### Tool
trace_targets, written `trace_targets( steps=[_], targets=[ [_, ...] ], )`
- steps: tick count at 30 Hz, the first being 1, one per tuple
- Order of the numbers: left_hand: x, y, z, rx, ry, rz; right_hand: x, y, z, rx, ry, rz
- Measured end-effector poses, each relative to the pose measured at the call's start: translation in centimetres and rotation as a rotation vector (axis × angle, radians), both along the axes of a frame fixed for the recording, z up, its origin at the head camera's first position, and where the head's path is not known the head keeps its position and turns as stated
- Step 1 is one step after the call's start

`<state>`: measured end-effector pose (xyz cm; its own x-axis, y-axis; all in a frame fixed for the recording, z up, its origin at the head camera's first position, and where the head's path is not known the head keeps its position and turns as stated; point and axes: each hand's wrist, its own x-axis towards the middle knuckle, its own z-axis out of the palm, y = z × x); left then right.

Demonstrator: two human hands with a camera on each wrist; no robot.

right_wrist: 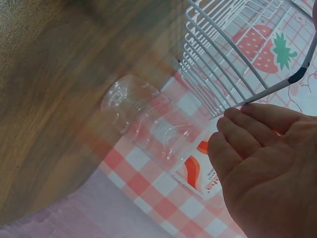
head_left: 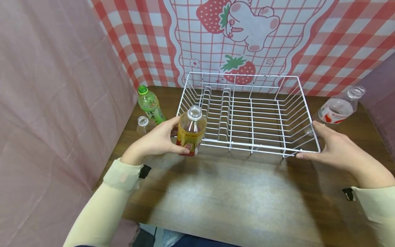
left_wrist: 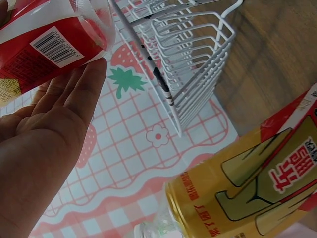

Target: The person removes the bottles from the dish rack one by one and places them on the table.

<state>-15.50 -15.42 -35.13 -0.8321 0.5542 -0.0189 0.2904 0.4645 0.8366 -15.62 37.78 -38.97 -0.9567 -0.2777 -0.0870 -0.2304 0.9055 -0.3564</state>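
My left hand [head_left: 155, 140] grips a clear plastic drink bottle [head_left: 191, 135] with a red and yellow label, upright, without a cap, in front of the left end of a white wire dish rack [head_left: 277, 75]. In the left wrist view this bottle's red barcode side [left_wrist: 54, 47] faces me above the fingers. With thumb on the front rim and fingers along the right side, my right hand [head_left: 342, 147] holds the rack's front right corner. Just beyond that hand stands an uncapped clear bottle [head_left: 334, 111] with a white and red label, also visible as a clear bottle [right_wrist: 148, 124] in the right wrist view.
Left of the rack stand a green-capped tea bottle [head_left: 151, 104] and another clear bottle [head_left: 143, 126], partly behind my left wrist; a yellow-labelled bottle [left_wrist: 247, 183] shows beside the left hand. The wooden table [head_left: 228, 195] meets a checked cloth backdrop and a pink curtain [head_left: 55, 103] at left.
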Motion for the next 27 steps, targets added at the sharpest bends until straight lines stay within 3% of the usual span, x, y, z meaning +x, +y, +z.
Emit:
trace_targets(
  steps=[11,18,27],
  targets=[
    [0.8,-0.7,-1.3,-0.012,-0.003,-0.013,0.0,0.1,-0.2,-0.002,0.022,0.006],
    [1.4,-1.1,-2.4,0.038,-0.048,-0.022,-0.1,0.1,-0.1,0.01,0.029,0.003],
    [2.2,-1.3,-3.4,0.029,-0.079,-0.012,0.0,0.0,-0.1,0.011,0.018,0.004]
  ],
)
